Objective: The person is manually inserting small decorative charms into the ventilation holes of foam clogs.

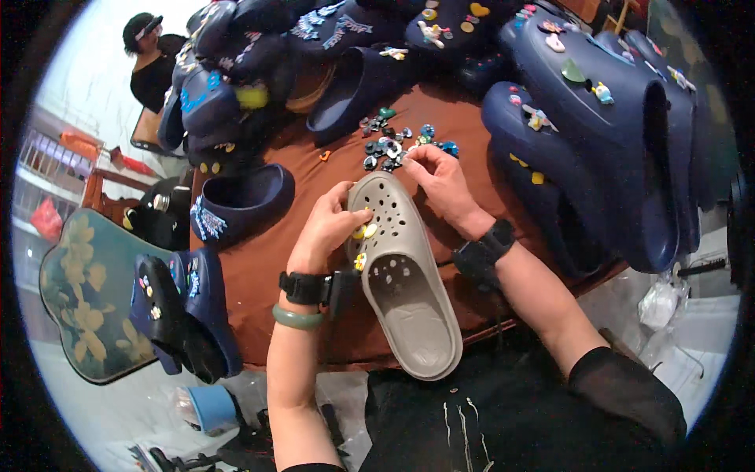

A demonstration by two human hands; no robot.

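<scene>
A grey-beige clog [413,315] with a holed upper lies toe-away at the middle of the table. My left hand [330,224] grips the left side of its toe, thumb pressed on top and fingers around the edge. Yellow charms [361,261] sit along the left side of the upper, close to that thumb. Just beyond the toe lies a loose pile of small shoe charms [385,149], mostly black, white and blue. My right hand [444,185] is at the right edge of this pile, thumb and forefinger pinched together. Whatever they hold is too small to make out.
Dark blue clogs with charms are heaped at the back left [212,102] and right [598,118] of the brown-covered table [314,185]. One blue clog [244,200] lies left of my hand. A flowered chair back [90,291] and a blue bin [211,407] stand left. Another person [149,63] is far left.
</scene>
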